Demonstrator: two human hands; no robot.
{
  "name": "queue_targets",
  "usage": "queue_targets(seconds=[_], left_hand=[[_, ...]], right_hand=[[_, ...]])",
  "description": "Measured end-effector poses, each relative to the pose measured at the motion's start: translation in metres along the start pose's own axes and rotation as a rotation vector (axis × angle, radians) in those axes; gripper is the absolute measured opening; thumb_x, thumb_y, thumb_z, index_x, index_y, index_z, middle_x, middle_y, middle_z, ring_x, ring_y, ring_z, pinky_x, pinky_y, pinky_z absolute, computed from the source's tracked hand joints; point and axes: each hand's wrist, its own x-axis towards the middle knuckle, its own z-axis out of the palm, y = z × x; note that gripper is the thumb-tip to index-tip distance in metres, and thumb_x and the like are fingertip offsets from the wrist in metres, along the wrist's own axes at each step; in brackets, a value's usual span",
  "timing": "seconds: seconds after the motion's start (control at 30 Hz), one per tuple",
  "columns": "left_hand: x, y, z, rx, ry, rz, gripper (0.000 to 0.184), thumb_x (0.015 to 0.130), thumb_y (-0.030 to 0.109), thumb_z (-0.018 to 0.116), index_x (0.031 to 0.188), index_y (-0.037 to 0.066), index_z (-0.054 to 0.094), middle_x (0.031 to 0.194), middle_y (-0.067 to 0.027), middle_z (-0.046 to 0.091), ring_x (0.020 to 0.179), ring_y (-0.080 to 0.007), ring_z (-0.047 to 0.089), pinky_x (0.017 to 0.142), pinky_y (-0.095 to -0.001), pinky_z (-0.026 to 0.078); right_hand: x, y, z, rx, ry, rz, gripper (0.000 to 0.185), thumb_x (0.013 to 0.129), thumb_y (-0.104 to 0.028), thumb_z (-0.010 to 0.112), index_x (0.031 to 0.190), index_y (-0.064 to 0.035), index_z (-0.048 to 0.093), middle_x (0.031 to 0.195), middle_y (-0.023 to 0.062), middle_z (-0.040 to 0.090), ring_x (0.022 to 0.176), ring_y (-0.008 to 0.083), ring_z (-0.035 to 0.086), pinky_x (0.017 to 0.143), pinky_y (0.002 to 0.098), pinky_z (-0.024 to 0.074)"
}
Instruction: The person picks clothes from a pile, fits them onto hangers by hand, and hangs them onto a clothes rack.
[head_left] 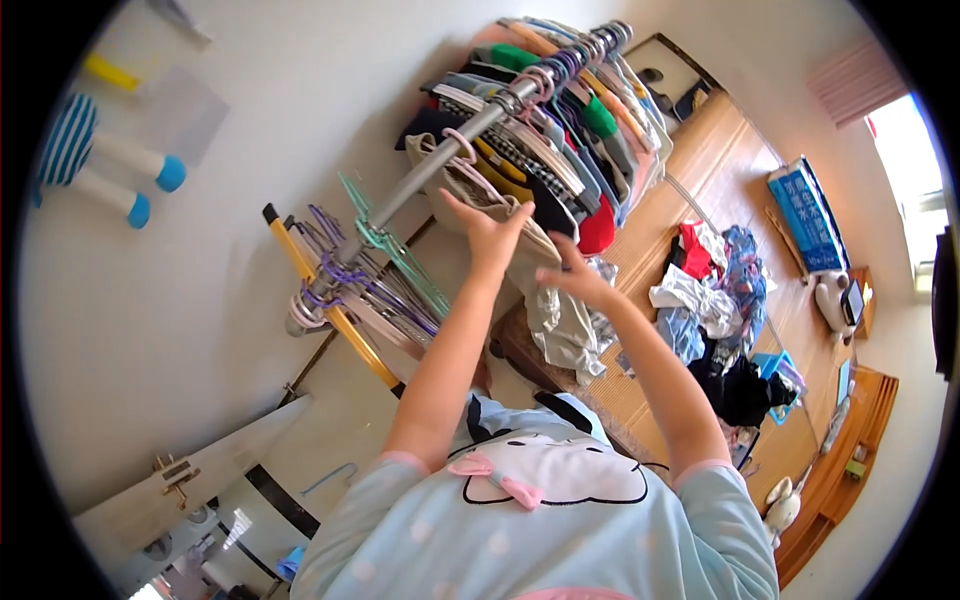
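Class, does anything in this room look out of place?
Yes: crumpled clothes lie heaped on the brown surface, unlike the garments hung on the metal rail. What looks like a blue hanger lies on the floor, away from the other hangers.

Glossy metal rail (412, 180), cloth garments (545, 150)

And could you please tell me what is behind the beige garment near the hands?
A partly yellow garment and other clothes hang behind; whatever the beige garment covers cannot be seen.
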Motion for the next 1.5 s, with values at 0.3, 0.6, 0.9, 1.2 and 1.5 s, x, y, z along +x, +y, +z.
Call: queue_targets(seconds=[0.3,0.6,0.9,1.2,1.5], left_hand=[[-0.006,0.005,-0.026,-0.045,-0.043,-0.181,0.088,0.077,-0.016,0.045,0.151,0.013,0.007,0.143,-0.0195,0.031,0.113,-0.0237,0.050,0.082,-0.0293,0.049],[0.008,-0.006,-0.053,0.073,-0.079,-0.249,0.084,0.074,-0.016,0.042,0.150,0.011,0.016,0.142,-0.0161,0.037,0.125,-0.0261,0.043,0.103,-0.0345,0.035],[0.026,-0.019,0.021,0.205,-0.165,-0.155,0.083,0.076,-0.009,0.047,0.148,-0.002,0.007,0.151,-0.0245,0.018,0.140,-0.0295,0.021,0.113,-0.0323,0.016],[0.046,-0.020,0.061,0.500,-0.131,0.267,0.101,0.076,-0.002,0.056,0.135,-0.016,-0.025,0.147,-0.0386,-0.015,0.143,-0.0407,-0.007,0.116,-0.0380,-0.004],[-0.016,-0.024,0.040,0.168,-0.077,0.076,0.102,0.083,0.012,0.065,0.147,0.003,-0.014,0.153,-0.0269,-0.007,0.144,-0.0372,0.005,0.115,-0.0459,0.008]], right_hand=[[0.028,0.133,0.140,-0.359,0.030,0.354,0.081,0.073,-0.007,0.063,0.146,-0.0190,0.031,0.121,0.0177,0.061,0.111,0.0361,0.058,0.095,0.0394,0.0459],[0.112,-0.004,0.167,-0.138,-0.309,0.086,0.049,0.087,-0.022,0.058,0.135,-0.0171,0.049,0.128,0.0135,0.058,0.116,0.0280,0.056,0.095,0.0382,0.0460],[0.009,0.194,0.045,-0.347,0.073,0.329,0.082,0.075,-0.040,0.074,0.139,-0.0022,0.038,0.121,0.0243,0.058,0.114,0.0370,0.056,0.095,0.0405,0.0453],[-0.052,0.204,0.039,-0.499,0.704,0.214,0.063,0.071,-0.012,0.071,0.131,-0.0144,0.049,0.129,0.0151,0.053,0.120,0.0368,0.047,0.098,0.0458,0.0409],[-0.084,0.290,0.052,-0.376,0.601,0.602,0.066,0.063,-0.025,0.082,0.123,-0.0108,0.056,0.140,0.0270,0.038,0.123,0.0421,0.044,0.098,0.0440,0.0427]])
